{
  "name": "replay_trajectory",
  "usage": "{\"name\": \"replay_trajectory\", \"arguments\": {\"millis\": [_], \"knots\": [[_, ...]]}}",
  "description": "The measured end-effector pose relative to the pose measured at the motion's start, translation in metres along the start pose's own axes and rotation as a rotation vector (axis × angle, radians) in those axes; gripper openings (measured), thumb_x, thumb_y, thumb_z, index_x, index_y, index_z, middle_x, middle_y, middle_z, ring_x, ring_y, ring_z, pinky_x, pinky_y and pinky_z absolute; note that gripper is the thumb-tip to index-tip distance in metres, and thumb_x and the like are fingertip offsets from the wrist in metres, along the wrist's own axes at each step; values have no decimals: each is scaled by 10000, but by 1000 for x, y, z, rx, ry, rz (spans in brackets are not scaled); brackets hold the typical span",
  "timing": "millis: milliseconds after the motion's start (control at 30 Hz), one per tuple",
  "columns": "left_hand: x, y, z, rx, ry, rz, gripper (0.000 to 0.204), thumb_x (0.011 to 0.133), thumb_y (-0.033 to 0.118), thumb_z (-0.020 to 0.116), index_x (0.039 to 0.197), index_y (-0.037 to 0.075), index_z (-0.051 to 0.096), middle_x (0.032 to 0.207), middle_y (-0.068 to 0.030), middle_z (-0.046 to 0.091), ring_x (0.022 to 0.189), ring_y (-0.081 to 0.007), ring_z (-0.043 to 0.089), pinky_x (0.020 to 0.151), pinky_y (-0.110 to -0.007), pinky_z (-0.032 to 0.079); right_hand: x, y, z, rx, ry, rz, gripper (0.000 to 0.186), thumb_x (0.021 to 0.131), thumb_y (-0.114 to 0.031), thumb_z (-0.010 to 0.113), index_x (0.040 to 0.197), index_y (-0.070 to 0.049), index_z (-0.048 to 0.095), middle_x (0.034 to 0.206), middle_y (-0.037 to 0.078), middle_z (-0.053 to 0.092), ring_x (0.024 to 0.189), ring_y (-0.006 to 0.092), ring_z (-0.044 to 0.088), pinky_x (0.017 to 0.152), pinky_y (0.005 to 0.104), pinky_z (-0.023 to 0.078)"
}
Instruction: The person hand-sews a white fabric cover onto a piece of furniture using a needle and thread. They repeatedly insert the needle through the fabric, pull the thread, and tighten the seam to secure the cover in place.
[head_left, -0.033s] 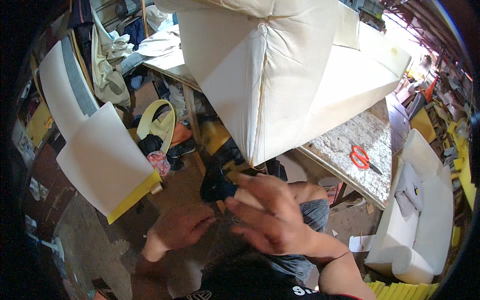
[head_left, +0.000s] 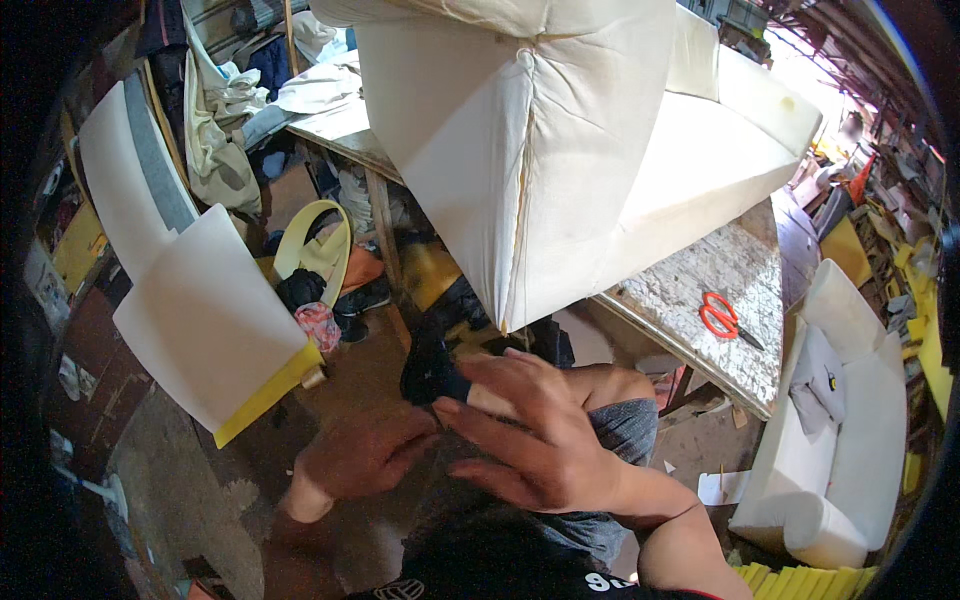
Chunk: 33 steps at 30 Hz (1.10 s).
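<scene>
My left hand [head_left: 365, 455] is closed in a pinch at lower centre; what its fingertips hold is too small and blurred to make out. My right hand [head_left: 520, 430] is just beside it, motion-blurred, its fingers spread and curved toward the left hand. Beyond them are a dark-socked foot [head_left: 425, 370] and my bare knee [head_left: 615, 380]. Above hangs the corner of a cream upholstered sofa [head_left: 460, 180] resting on worktables, with a long seam running down that corner. On the worn tabletop [head_left: 680, 280] to the right lie orange-handled scissors [head_left: 720, 318].
White padded panels with yellow foam edging [head_left: 190, 310] lean at left, beside a yellow foam ring [head_left: 293, 250] and cloth piles [head_left: 225, 170]. A small white sofa [head_left: 860, 440] stands at lower right. Yellow foam pieces and clutter line the right side.
My right hand's fingers have shifted slightly left, toward my left hand. The surroundings look the same.
</scene>
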<state>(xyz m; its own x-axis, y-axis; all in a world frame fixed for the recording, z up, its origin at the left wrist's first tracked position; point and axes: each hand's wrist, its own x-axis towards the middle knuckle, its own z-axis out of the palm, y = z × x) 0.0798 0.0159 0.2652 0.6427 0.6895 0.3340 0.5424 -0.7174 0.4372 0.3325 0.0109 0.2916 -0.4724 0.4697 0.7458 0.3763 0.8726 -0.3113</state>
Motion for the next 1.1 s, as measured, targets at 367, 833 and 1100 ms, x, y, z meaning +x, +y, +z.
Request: {"name": "replay_trajectory", "arguments": {"millis": [367,833,1100], "knots": [[-3,6,-16,281,-25,-106,90,882,132,701,931,84,644,822,-117,651,772,-333,672,681,-465,528,-38,-4,-76,-239,685,649,140,920,34,680,1053,43,725,961,149,747,916,210,711,862,305,536],[13,27,23,109,284,151,174,849,115,780,946,94,636,804,-64,645,713,-260,667,611,-389,545,-73,15,19,104,-24,220,340,821,1,748,1159,25,723,1033,157,743,954,330,711,905,441,549],[13,30,51,-47,252,176,204,830,94,804,956,86,644,843,-62,674,718,-266,675,643,-392,563,-85,-3,21,-74,161,358,276,803,20,798,1073,-7,750,1019,130,702,920,295,662,816,377,516]]}}
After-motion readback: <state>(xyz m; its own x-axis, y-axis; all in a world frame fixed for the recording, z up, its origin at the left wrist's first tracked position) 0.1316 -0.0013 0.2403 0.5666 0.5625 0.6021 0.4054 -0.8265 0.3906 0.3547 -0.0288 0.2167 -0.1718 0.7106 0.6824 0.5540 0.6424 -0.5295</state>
